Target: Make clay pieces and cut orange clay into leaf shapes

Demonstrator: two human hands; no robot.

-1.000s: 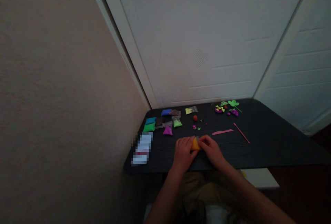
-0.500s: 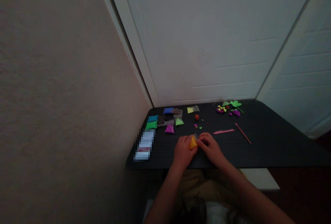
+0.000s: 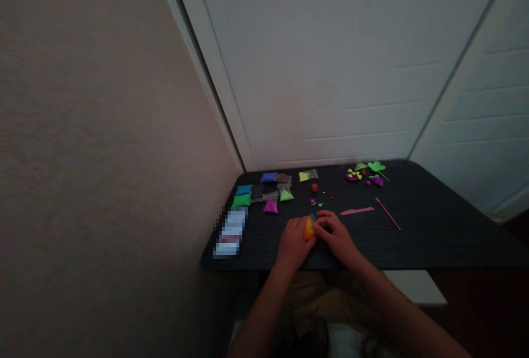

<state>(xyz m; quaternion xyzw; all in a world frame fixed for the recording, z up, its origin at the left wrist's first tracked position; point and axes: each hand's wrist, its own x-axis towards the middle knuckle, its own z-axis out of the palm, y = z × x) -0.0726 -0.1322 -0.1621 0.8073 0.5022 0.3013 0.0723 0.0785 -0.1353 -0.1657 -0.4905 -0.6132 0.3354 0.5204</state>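
Observation:
Near the front edge of the dark table, my left hand (image 3: 294, 241) is closed around a small clear bag of orange-yellow modelling clay (image 3: 308, 229). My right hand (image 3: 334, 235) pinches the same bag at its right side, thumb and forefinger bent against it. Just beyond my hands lie a red-orange clay ball (image 3: 314, 188), a small purple ring-like piece (image 3: 313, 202) and tiny green bits (image 3: 320, 204). To the right of them rests a pink plastic modelling knife (image 3: 357, 211), with a thin pink stick tool (image 3: 388, 213) past it.
Bags of clay in several colours, such as a magenta bag (image 3: 271, 206) and a green bag (image 3: 242, 200), lie at the left back. A blurred-out phone-like panel (image 3: 231, 232) sits at the left edge. Finished-looking clay pieces, including a green clover shape (image 3: 376, 167), stand at the back right.
Almost nothing differs. My right fingers have shifted slightly left and up along the orange-yellow bag, and the left hand keeps its hold.

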